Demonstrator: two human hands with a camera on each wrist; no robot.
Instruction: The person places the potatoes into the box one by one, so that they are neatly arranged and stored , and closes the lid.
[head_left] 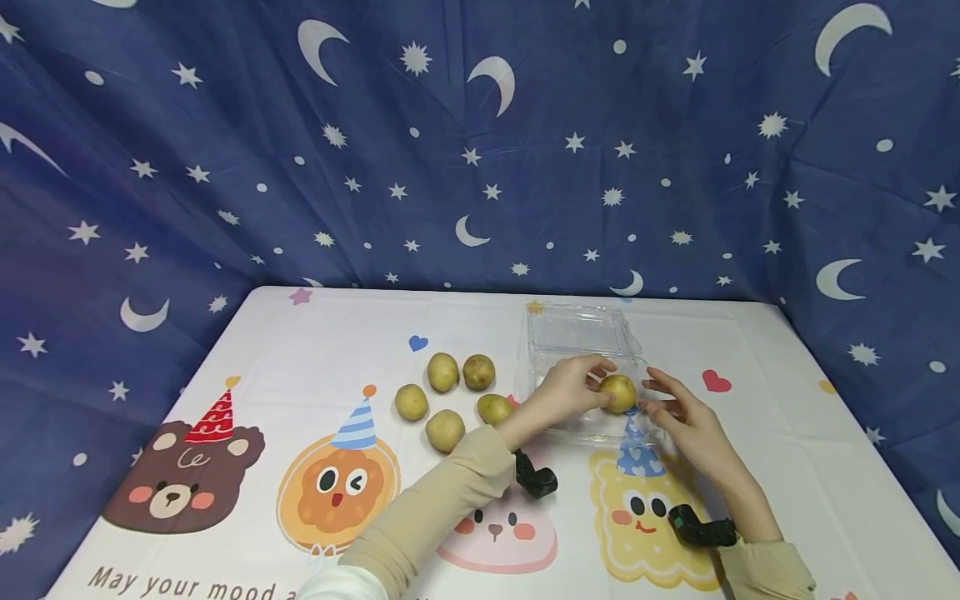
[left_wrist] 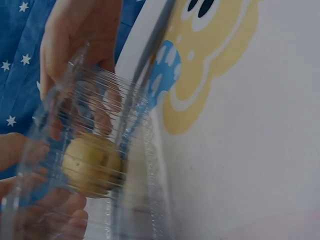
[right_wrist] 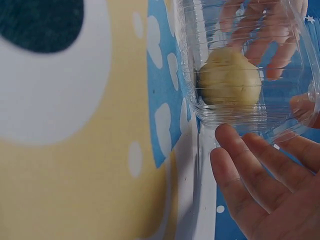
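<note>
Right now we've one potato [head_left: 617,396] inside the clear container [head_left: 573,436], five potatoes [head_left: 443,372] out toward nine o'clock on the tabletop [head_left: 352,333]: early going, we judge. Left hand [head_left: 568,387], at nine, looks loosely spread, apparently gripping nothing; right hand [head_left: 690,429], at three, relaxed, empty. The left forearm [head_left: 519,428] overlaps one outsider; ribbed plastic blurs contact.

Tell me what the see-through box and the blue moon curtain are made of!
The see-through box looks like thin, glossy plastic: its ridged wall catches light, and the potato shows through.

The blue moon curtain looks like cloth, mostly matte, because it hangs in soft folds. I can't tell which kind of cloth.
</note>
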